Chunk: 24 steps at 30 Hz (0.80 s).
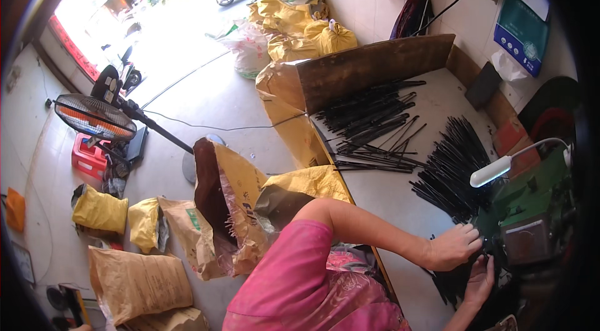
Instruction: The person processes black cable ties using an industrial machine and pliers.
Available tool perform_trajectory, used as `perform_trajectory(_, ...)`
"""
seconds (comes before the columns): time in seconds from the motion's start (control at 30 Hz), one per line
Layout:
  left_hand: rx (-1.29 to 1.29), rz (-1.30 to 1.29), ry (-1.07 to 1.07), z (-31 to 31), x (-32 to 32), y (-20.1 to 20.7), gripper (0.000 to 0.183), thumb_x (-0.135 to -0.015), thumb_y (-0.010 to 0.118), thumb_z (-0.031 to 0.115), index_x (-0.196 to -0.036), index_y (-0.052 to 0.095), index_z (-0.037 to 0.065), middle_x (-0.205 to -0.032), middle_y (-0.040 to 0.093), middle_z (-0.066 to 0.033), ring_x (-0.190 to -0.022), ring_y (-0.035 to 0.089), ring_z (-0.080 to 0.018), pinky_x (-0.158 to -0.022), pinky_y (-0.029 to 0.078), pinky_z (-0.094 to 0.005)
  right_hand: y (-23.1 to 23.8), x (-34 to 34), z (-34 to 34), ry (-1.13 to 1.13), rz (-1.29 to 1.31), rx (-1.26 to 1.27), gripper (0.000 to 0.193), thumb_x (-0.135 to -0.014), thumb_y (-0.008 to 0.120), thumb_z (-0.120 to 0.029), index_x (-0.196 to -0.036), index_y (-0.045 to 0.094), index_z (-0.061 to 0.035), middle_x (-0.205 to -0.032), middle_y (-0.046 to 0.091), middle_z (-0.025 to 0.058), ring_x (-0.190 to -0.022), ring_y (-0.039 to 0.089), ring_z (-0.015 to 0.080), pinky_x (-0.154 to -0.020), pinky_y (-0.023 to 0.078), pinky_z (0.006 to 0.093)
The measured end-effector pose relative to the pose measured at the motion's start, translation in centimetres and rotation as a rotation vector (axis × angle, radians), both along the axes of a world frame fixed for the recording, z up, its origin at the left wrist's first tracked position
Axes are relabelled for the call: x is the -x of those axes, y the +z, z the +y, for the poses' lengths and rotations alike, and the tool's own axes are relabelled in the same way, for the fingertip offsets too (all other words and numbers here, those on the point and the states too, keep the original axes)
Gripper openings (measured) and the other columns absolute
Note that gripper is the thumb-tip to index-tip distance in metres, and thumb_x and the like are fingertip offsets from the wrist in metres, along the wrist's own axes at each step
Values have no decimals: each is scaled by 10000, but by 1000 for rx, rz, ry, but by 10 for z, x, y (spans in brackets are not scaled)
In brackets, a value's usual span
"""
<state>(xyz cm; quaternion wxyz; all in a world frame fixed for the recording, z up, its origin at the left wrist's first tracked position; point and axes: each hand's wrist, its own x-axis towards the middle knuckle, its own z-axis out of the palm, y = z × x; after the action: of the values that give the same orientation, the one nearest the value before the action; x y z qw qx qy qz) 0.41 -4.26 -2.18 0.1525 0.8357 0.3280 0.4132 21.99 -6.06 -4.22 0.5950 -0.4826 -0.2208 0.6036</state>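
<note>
My left hand [453, 247], reaching in from a pink sleeve, is closed with its fingers curled together at the front of a green machine [531, 206]. What it pinches is too small and dark to make out. Just below it, my right hand [480, 281] holds its bent fingers and thumb close together by the same spot; anything between them is hidden. A fanned pile of thin black rods [453, 165] lies on the table beside the machine, just beyond my hands. Another loose heap of black rods [369, 112] spreads farther back. More dark rods lie beneath my hands.
A lit lamp [490, 172] hangs over the machine. A brown board [381, 69] walls the back of the pale table [387, 206]. To the left stand open paper sacks [140, 284], a fan [94, 117] and a red container [89, 157]. Yellow bags [294, 22] are piled near the doorway.
</note>
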Motion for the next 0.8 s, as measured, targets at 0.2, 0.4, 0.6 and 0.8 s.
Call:
perform_trajectory(0.2, 1253, -499, -413, 12, -19, -1, 114, -701, 534, 74, -682, 578, -29, -557, 585, -94, -437, 546, -144, -375, 411, -244, -22, -48, -5, -149, 241, -128, 233, -855, 485, -82, -1047, 494, 50, -993, 553, 142, -906, 560, 198, -763, 510, 264)
perform_trajectory(0.4, 1539, -403, -301, 24, -5, -1, 196, -816, 541, 237, -795, 574, 46, -660, 567, -28, -530, 503, -84, -462, 404, -200, -5, 6, 1, -295, 297, -98, 131, -796, 556, -44, -884, 526, 48, -803, 584, 182, -754, 605, 267, -684, 524, 346)
perform_trajectory(0.6, 1651, -539, -277, 40, -18, -2, 154, -833, 532, 183, -816, 554, 32, -676, 539, -40, -525, 458, -102, -432, 334, -200, 7, 9, -12, -385, 315, -106, 84, -788, 579, -50, -841, 550, 8, -813, 587, 117, -767, 615, 255, -662, 529, 324)
perform_trajectory(0.8, 1694, -650, -236, 51, -27, -1, 253, -822, 563, 286, -819, 541, 35, -675, 536, -37, -524, 442, -111, -421, 314, -202, 11, 14, -11, -392, 340, -123, 95, -791, 572, -52, -849, 542, 16, -842, 584, 123, -761, 616, 266, -665, 536, 334)
